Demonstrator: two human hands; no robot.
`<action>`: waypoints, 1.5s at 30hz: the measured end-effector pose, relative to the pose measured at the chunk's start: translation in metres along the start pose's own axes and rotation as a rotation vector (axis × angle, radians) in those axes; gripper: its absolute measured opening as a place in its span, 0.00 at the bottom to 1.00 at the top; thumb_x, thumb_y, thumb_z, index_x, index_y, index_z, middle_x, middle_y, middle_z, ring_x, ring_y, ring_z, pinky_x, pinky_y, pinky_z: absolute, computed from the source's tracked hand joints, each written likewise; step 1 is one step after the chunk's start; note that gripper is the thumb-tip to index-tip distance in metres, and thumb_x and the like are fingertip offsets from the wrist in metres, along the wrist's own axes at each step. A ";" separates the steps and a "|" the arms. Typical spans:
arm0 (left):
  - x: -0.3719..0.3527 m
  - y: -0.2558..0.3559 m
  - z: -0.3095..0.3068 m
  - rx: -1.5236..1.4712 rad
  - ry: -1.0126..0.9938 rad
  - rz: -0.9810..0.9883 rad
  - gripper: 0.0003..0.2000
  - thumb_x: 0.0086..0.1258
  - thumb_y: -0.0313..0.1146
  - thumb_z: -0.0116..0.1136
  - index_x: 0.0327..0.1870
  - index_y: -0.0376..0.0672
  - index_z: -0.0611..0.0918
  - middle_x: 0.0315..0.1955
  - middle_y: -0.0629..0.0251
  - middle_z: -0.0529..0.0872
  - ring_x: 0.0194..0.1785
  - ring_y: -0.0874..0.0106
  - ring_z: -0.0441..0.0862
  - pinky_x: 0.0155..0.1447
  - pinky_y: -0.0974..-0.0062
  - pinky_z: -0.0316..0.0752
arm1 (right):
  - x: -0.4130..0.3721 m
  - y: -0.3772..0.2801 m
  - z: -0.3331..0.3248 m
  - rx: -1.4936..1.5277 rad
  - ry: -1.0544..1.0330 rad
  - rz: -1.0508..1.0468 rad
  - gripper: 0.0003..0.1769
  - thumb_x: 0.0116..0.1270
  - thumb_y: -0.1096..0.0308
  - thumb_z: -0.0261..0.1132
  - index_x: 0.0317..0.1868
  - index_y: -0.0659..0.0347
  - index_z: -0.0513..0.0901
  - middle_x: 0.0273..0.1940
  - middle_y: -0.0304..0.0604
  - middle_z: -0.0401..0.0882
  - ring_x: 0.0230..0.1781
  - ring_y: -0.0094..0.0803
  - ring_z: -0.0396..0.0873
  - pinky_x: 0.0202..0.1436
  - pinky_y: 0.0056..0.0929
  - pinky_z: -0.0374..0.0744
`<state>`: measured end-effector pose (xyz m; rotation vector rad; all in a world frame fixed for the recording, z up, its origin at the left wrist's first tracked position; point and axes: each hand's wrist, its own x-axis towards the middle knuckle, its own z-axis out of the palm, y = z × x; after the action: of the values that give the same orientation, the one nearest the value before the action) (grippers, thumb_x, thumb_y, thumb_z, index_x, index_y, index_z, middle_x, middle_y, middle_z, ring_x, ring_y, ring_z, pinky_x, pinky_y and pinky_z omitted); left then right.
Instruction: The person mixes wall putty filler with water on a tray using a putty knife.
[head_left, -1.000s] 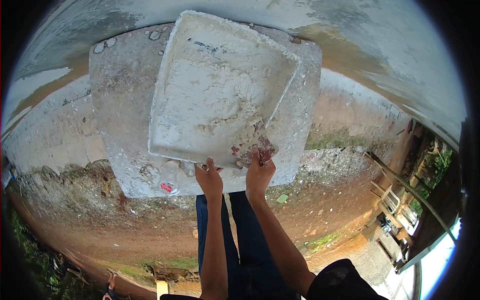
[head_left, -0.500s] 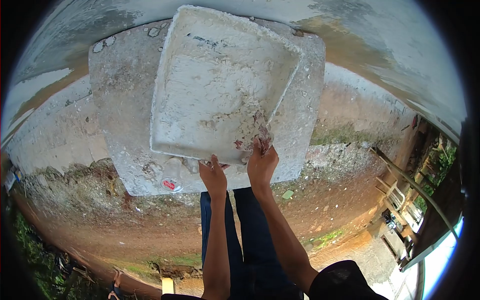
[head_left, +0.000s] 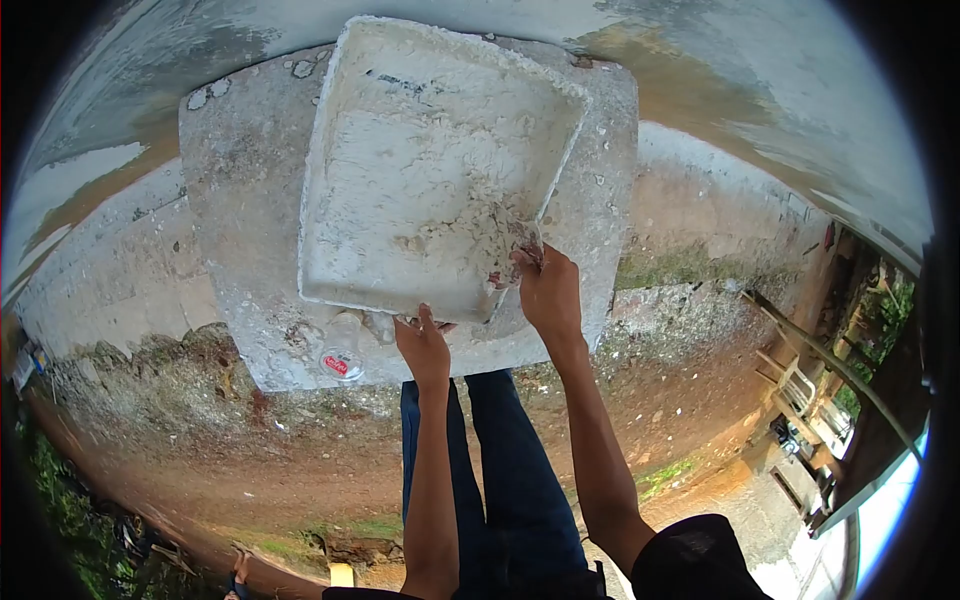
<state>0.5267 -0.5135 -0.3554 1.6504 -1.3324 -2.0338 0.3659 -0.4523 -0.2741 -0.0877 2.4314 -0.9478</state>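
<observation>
Head view: white-crusted tray [head_left: 314, 180] lay askew on table [head_left: 235, 180], pale paste spread inside. Left hand [head_left: 425, 350] had fingers closed on tray's near rim, thumb uppermost. Right hand [head_left: 550, 290] had fingers clenched around red-stained flat piece [head_left: 525, 238] — at tray's near right corner, by lumpy paste. Clear bottle [head_left: 341, 350] with red label — left of left hand, on table's near edge.

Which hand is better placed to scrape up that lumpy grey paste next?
Probably the right: the right hand holds a paste-smeared, reddish flat scraper beside the lumpy grey paste. The left hand is at the white rectangular tray's near edge.
</observation>
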 end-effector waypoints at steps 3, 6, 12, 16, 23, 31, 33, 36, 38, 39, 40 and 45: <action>0.001 -0.006 0.000 -0.042 0.000 -0.030 0.21 0.76 0.28 0.47 0.64 0.29 0.61 0.51 0.46 0.76 0.48 0.63 0.82 0.40 0.69 0.88 | -0.019 0.010 0.022 -0.050 0.189 -0.014 0.10 0.66 0.72 0.62 0.39 0.74 0.80 0.31 0.61 0.82 0.33 0.55 0.82 0.37 0.39 0.76; -0.002 0.000 0.002 -0.024 0.015 -0.014 0.21 0.76 0.29 0.47 0.64 0.29 0.61 0.52 0.46 0.75 0.49 0.62 0.81 0.41 0.69 0.88 | -0.029 0.016 0.042 0.158 0.239 0.166 0.11 0.67 0.71 0.62 0.40 0.74 0.81 0.29 0.52 0.83 0.26 0.39 0.79 0.35 0.38 0.75; -0.001 -0.005 0.004 -0.012 0.041 0.018 0.21 0.76 0.29 0.47 0.64 0.29 0.61 0.52 0.46 0.76 0.50 0.62 0.81 0.43 0.68 0.88 | -0.039 0.010 0.073 0.479 0.427 0.402 0.12 0.69 0.70 0.60 0.41 0.75 0.80 0.34 0.51 0.83 0.31 0.33 0.78 0.37 0.34 0.74; -0.001 -0.003 0.003 -0.003 0.030 0.001 0.21 0.76 0.29 0.47 0.65 0.29 0.60 0.53 0.45 0.75 0.50 0.62 0.81 0.43 0.68 0.88 | -0.040 0.014 0.082 0.665 0.489 0.378 0.13 0.70 0.70 0.59 0.43 0.75 0.80 0.36 0.49 0.83 0.33 0.30 0.77 0.39 0.32 0.74; 0.004 -0.016 -0.001 0.120 0.048 0.087 0.20 0.75 0.28 0.47 0.63 0.28 0.62 0.50 0.45 0.77 0.48 0.63 0.82 0.40 0.69 0.88 | -0.048 -0.006 0.070 0.431 0.401 0.329 0.12 0.70 0.70 0.60 0.42 0.75 0.80 0.32 0.47 0.82 0.32 0.28 0.75 0.38 0.31 0.74; 0.000 0.004 0.007 0.044 0.071 -0.014 0.18 0.76 0.28 0.46 0.61 0.27 0.63 0.49 0.45 0.78 0.46 0.63 0.83 0.40 0.69 0.88 | -0.034 -0.012 0.016 0.040 0.093 0.071 0.10 0.69 0.73 0.58 0.38 0.76 0.79 0.29 0.63 0.81 0.29 0.56 0.82 0.31 0.41 0.76; -0.002 0.005 0.006 0.025 0.059 -0.024 0.18 0.76 0.28 0.46 0.62 0.28 0.63 0.49 0.45 0.78 0.46 0.62 0.83 0.40 0.68 0.88 | -0.034 -0.020 0.015 0.064 0.079 0.197 0.10 0.69 0.73 0.58 0.42 0.75 0.78 0.31 0.62 0.81 0.31 0.55 0.82 0.32 0.41 0.76; -0.003 0.007 0.008 -0.014 0.061 -0.025 0.18 0.77 0.29 0.44 0.63 0.29 0.63 0.50 0.48 0.78 0.47 0.63 0.83 0.41 0.68 0.88 | -0.044 -0.006 0.036 0.135 0.170 0.252 0.13 0.70 0.74 0.57 0.50 0.75 0.75 0.36 0.61 0.82 0.33 0.49 0.83 0.32 0.40 0.77; -0.005 0.010 0.006 -0.062 0.040 -0.045 0.19 0.77 0.30 0.44 0.64 0.31 0.62 0.50 0.49 0.78 0.47 0.64 0.83 0.42 0.68 0.88 | -0.050 0.000 0.044 0.187 0.276 0.174 0.16 0.70 0.74 0.57 0.54 0.76 0.73 0.38 0.60 0.83 0.33 0.44 0.83 0.32 0.39 0.77; -0.004 0.010 0.003 -0.107 0.021 -0.065 0.19 0.78 0.32 0.44 0.64 0.32 0.62 0.51 0.51 0.78 0.47 0.65 0.83 0.44 0.68 0.87 | -0.052 0.000 0.046 0.308 0.255 0.216 0.17 0.71 0.73 0.57 0.56 0.76 0.72 0.39 0.57 0.83 0.33 0.39 0.82 0.33 0.38 0.77; -0.003 0.008 -0.001 -0.104 0.025 -0.063 0.19 0.78 0.32 0.44 0.64 0.32 0.62 0.51 0.51 0.78 0.47 0.65 0.83 0.44 0.68 0.87 | -0.056 0.000 0.048 0.429 0.231 0.260 0.19 0.71 0.73 0.58 0.57 0.76 0.70 0.40 0.54 0.83 0.33 0.34 0.80 0.34 0.37 0.78; -0.004 0.003 -0.012 -0.227 -0.058 -0.196 0.18 0.79 0.37 0.44 0.63 0.37 0.65 0.51 0.55 0.79 0.48 0.64 0.82 0.47 0.65 0.81 | -0.070 0.016 0.062 0.529 0.185 0.372 0.15 0.71 0.71 0.59 0.53 0.73 0.74 0.40 0.46 0.82 0.34 0.25 0.76 0.36 0.28 0.76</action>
<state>0.5375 -0.5183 -0.3500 1.6870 -0.9443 -2.2619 0.4588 -0.4609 -0.2909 0.6392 2.1563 -1.4221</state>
